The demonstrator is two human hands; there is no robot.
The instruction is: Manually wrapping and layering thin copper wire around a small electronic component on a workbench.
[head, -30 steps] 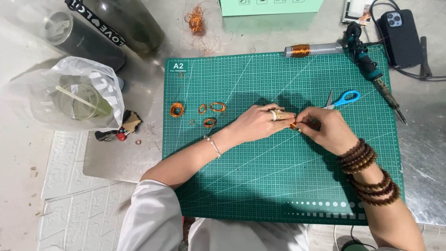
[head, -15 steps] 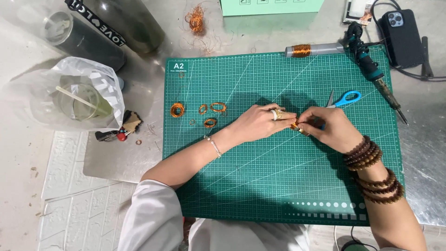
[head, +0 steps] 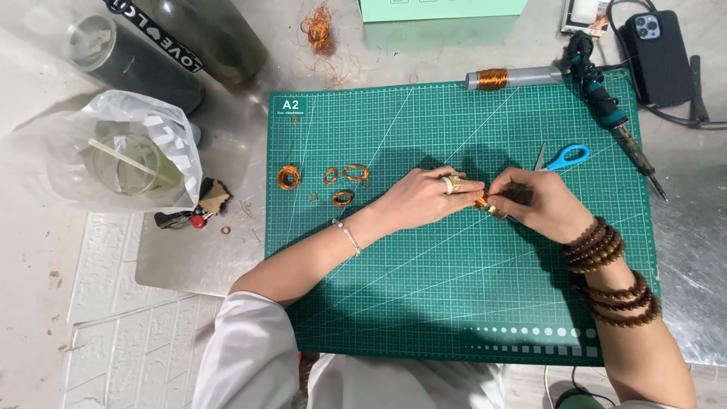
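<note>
Copper wire coil (head: pixel 485 204): a small orange winding, pinched between the fingertips of both hands over the middle of the green cutting mat (head: pixel 424 303). Held low, just above the mat, likely so the fine wire stays steady and in clear sight.
Left hand (head: pixel 424 198): palm down, fingers closed together with their tips meeting on the coil's left side; a ring sits on one finger and a thin bracelet on the wrist. It seems to brace the piece.
Right hand (head: pixel 541 204): curled in from the right, thumb and fingertips closed on the coil's other side; several dark bead bracelets wrap the forearm. The grip looks fine and precise, suited to bending or winding.
Finished rings (head: pixel 333 180): a few small copper loops lie on the mat left of the hands, well apart from them, probably set aside out of the way.
Scissors (head: pixel 564 157): blue-handled, on the mat just beyond the right hand, within easy reach.
Soldering iron (head: pixel 613 125): lies slanted along the mat's far right edge, tip pointing away from the hands.
Wire spool (head: pixel 503 77): grey tube with a copper band, at the mat's far edge.
Wire scrap (head: pixel 319 26): a tangled bundle beyond the mat.
Surroundings: a metal-topped bench, with a plastic bag (head: pixel 113 155) holding a cup at left, dark bottles behind it, and a phone (head: pixel 657 49) at far right.
</note>
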